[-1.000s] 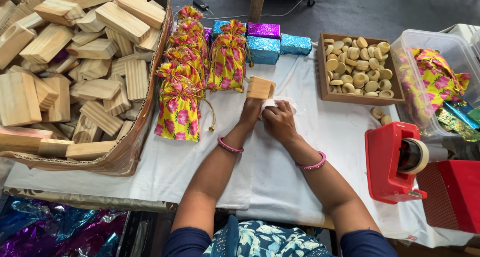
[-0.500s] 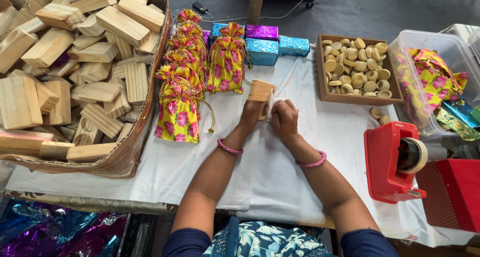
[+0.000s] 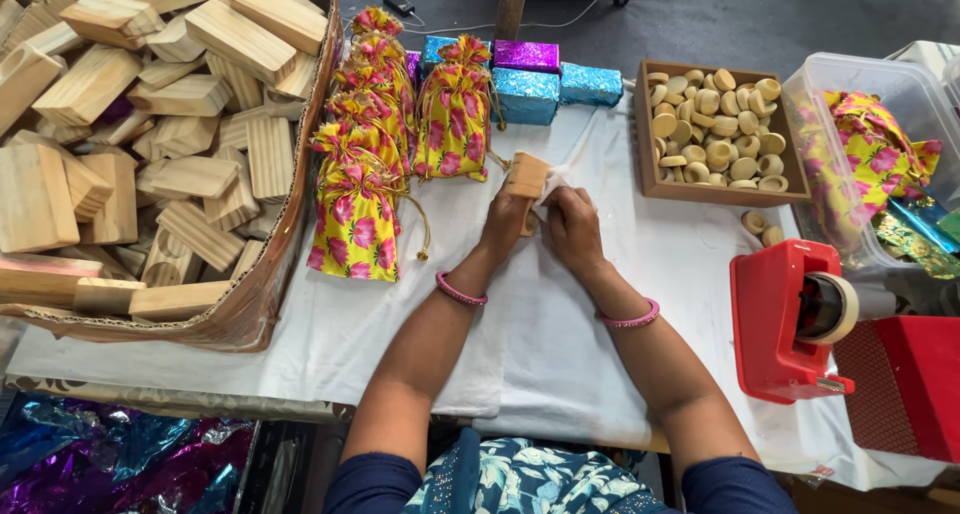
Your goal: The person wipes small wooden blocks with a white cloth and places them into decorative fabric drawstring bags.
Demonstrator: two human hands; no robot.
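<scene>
- Left hand (image 3: 508, 219), centre of frame, clamped round the lower part of a small pale wooden block (image 3: 526, 177); block stands tilted, top end pointing up-frame.
- Right hand (image 3: 572, 226) touching the left, fingers closed on a bit of white tissue or cloth (image 3: 553, 183) pressed against the block's right side.
- Judgement: step looks like wrapping or wiping the block. To do it well: keep the left grip low so the top face stays free, pull the white sheet taut.
- Both hands rest over the white table cover (image 3: 560, 374).
- Just left: yellow floral drawstring pouches (image 3: 355, 219).
- Upper centre: shiny blue and purple foil-wrapped boxes (image 3: 527, 82).
- Upper right: wooden tray of round pale discs (image 3: 712, 124).
- Lower right: red tape dispenser (image 3: 785, 319).
- Upper left: cardboard box of wooden blocks (image 3: 150, 124).
</scene>
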